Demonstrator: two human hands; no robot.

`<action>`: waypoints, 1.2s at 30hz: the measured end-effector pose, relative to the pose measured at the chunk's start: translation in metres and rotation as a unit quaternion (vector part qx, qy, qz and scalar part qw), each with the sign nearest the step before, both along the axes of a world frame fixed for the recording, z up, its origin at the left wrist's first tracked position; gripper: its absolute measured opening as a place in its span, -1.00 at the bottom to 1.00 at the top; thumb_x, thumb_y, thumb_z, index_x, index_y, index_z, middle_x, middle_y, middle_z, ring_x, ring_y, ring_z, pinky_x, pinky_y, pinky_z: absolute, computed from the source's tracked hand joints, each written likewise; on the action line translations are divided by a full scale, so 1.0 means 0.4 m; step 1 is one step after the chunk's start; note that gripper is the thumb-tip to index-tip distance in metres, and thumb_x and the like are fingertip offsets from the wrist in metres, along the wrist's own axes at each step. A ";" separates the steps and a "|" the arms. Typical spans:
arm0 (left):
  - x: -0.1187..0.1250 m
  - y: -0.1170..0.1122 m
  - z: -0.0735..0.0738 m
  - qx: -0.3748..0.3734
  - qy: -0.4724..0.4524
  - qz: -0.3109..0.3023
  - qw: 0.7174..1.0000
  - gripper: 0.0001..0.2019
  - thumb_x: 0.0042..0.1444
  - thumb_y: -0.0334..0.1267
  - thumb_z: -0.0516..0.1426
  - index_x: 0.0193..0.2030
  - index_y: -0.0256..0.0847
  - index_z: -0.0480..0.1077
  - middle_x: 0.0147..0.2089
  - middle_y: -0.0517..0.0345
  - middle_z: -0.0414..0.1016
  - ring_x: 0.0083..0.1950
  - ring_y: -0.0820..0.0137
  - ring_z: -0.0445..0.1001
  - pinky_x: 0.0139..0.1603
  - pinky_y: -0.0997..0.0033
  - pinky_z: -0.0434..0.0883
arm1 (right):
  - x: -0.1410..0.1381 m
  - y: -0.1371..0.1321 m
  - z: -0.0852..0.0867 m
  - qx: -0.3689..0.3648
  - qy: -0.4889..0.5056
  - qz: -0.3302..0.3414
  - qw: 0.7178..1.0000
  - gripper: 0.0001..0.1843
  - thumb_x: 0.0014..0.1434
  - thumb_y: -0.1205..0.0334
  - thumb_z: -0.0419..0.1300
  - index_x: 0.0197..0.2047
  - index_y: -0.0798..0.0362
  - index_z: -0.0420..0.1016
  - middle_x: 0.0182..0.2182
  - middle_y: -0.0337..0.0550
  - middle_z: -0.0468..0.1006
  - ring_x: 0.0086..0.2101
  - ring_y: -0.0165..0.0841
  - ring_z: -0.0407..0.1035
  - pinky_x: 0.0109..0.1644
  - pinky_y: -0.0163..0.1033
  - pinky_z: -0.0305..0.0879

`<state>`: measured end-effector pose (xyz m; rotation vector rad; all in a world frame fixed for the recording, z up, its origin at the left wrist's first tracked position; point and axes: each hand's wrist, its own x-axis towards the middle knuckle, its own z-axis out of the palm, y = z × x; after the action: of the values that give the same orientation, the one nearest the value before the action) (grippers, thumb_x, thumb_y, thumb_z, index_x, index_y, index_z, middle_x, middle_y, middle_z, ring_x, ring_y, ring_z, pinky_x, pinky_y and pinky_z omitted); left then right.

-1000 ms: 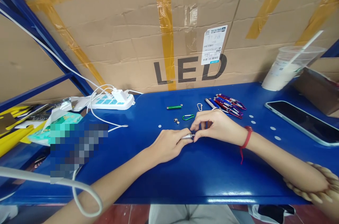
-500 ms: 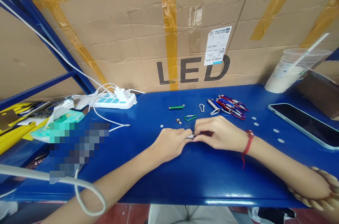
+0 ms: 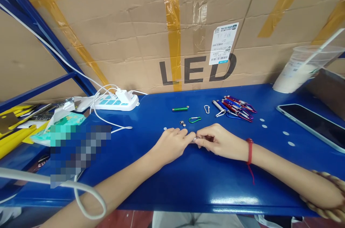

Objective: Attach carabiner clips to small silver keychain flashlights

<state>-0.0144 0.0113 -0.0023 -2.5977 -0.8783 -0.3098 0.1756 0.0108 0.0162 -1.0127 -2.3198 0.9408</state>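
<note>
My left hand is closed round a small silver flashlight tube, and most of it is hidden by the fingers. Thumb and fingers of my right hand pinch at its right end; whether a separate small part is between them cannot be seen. Just beyond the hands lie a green carabiner clip, a few small silver button cells or caps and a green flashlight tube. A silver carabiner lies to their right. Farther right is a pile of flashlights in several colours with clips attached.
On the blue table, a phone and a plastic drink cup stand right, near several small pale discs. A white power strip with cables sits back left. A large cardboard box rises behind.
My right hand has tilted and shifted slightly down, its fingers closing tighter at the tube's end. Less of the silver tube shows between the hands. The view has shifted slightly.
</note>
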 end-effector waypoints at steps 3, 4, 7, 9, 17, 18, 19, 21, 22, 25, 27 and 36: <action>0.000 0.009 0.005 -0.010 -0.018 -0.004 1.000 -0.72 0.30 -0.28 -0.19 -0.22 -0.19 0.33 -0.44 0.18 0.38 -0.42 0.42 0.40 -0.43 0.46 0.24 | 0.001 0.006 0.008 -0.019 -0.001 -0.016 1.000 -0.59 0.19 0.06 0.04 -0.60 0.11 0.30 -0.68 -0.28 0.32 -0.64 -0.53 0.12 -0.57 -0.41 0.04; 0.001 0.012 0.009 -0.014 -0.025 -0.006 1.000 -0.68 0.30 -0.24 -0.21 -0.21 -0.19 0.33 -0.44 0.18 0.37 -0.41 0.42 0.39 -0.41 0.46 0.24 | 0.004 0.009 0.011 -0.018 -0.003 -0.020 1.000 -0.59 0.18 0.04 0.04 -0.60 0.12 0.33 -0.68 -0.27 0.34 -0.64 -0.53 0.14 -0.57 -0.41 0.05; 0.002 0.018 0.021 -0.022 -0.045 -0.011 0.999 -0.59 0.30 -0.15 -0.26 -0.22 -0.21 0.36 -0.44 0.16 0.35 -0.37 0.40 0.36 -0.36 0.44 0.25 | 0.011 0.018 0.020 -0.011 -0.006 -0.020 1.000 -0.57 0.17 -0.01 0.05 -0.54 0.13 0.44 -0.68 -0.25 0.37 -0.64 -0.52 0.19 -0.58 -0.41 0.07; 0.002 0.018 0.028 -0.029 -0.066 -0.016 0.997 -0.56 0.29 -0.11 -0.27 -0.19 -0.22 0.37 -0.43 0.15 0.35 -0.35 0.39 0.33 -0.34 0.43 0.25 | 0.013 0.022 0.022 -0.021 0.004 -0.015 1.000 -0.56 0.16 -0.04 0.05 -0.51 0.14 0.47 -0.69 -0.25 0.36 -0.66 -0.52 0.20 -0.59 -0.42 0.09; 0.000 0.011 0.039 -0.128 -0.189 -0.018 0.974 -0.67 0.30 -0.19 -0.18 -0.10 -0.21 0.36 -0.26 0.12 0.49 -0.30 0.39 0.32 -0.23 0.39 0.28 | 0.010 0.031 0.014 -0.001 0.076 -0.063 0.995 -0.56 0.09 -0.09 0.13 -0.54 0.14 0.42 -0.70 -0.29 0.32 -0.72 -0.53 0.17 -0.65 -0.41 0.12; 0.002 0.011 0.040 -0.149 -0.219 -0.013 0.964 -0.69 0.30 -0.20 -0.17 -0.11 -0.20 0.36 -0.21 0.12 0.50 -0.29 0.40 0.33 -0.20 0.40 0.29 | 0.012 0.032 0.014 0.044 0.087 -0.087 0.991 -0.60 0.07 -0.07 0.16 -0.50 0.14 0.44 -0.68 -0.28 0.35 -0.71 -0.53 0.17 -0.65 -0.41 0.13; 0.004 0.011 0.040 -0.172 -0.248 -0.008 0.953 -0.71 0.29 -0.21 -0.16 -0.10 -0.19 0.35 -0.17 0.14 0.50 -0.28 0.41 0.34 -0.18 0.41 0.30 | 0.015 0.033 0.013 0.098 0.098 -0.106 0.985 -0.63 0.06 -0.04 0.19 -0.45 0.14 0.47 -0.65 -0.26 0.38 -0.69 -0.53 0.18 -0.63 -0.40 0.15; 0.008 0.011 0.040 -0.221 -0.288 0.005 0.932 -0.73 0.29 -0.22 -0.14 -0.10 -0.14 0.34 -0.13 0.19 0.49 -0.24 0.42 0.36 -0.16 0.43 0.31 | 0.023 0.037 0.011 0.212 0.110 -0.110 0.965 -0.70 0.05 0.02 0.24 -0.34 0.11 0.52 -0.55 -0.22 0.45 -0.65 -0.52 0.22 -0.55 -0.38 0.22; 0.009 0.011 0.040 -0.243 -0.298 0.013 0.923 -0.74 0.29 -0.22 -0.14 -0.10 -0.12 0.34 -0.14 0.21 0.49 -0.23 0.43 0.36 -0.16 0.44 0.31 | 0.028 0.039 0.010 0.264 0.108 -0.096 0.954 -0.74 0.06 0.05 0.24 -0.32 0.09 0.54 -0.50 -0.19 0.48 -0.61 -0.51 0.25 -0.50 -0.37 0.26; 0.012 0.011 0.039 -0.291 -0.309 0.032 0.905 -0.76 0.28 -0.20 -0.13 -0.12 -0.11 0.33 -0.19 0.22 0.48 -0.22 0.42 0.36 -0.16 0.44 0.30 | 0.036 0.044 0.006 0.371 0.086 -0.043 0.924 -0.82 0.13 0.15 0.20 -0.34 0.05 0.58 -0.42 -0.15 0.52 -0.50 -0.47 0.35 -0.39 -0.36 0.31; 0.012 0.010 0.038 -0.313 -0.317 0.032 0.894 -0.77 0.27 -0.19 -0.12 -0.13 -0.12 0.32 -0.20 0.21 0.47 -0.20 0.42 0.36 -0.15 0.44 0.29 | 0.038 0.046 0.004 0.406 0.076 -0.031 0.910 -0.81 0.17 0.20 0.17 -0.34 0.06 0.59 -0.41 -0.13 0.52 -0.46 -0.46 0.38 -0.36 -0.37 0.32; 0.002 0.007 0.030 -0.366 -0.295 -0.035 0.882 -0.83 0.26 -0.24 -0.10 -0.19 -0.20 0.25 -0.19 0.11 0.41 -0.17 0.41 0.38 -0.11 0.40 0.30 | 0.048 0.041 0.004 0.451 0.035 -0.012 0.892 -0.78 0.21 0.23 0.12 -0.37 0.05 0.57 -0.42 -0.18 0.52 -0.51 -0.53 0.37 -0.44 -0.44 0.28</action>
<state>-0.0134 0.0142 0.0099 -3.2968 -1.2998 -1.0026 0.1949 0.0271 0.0177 -0.5734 -2.2548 -0.1649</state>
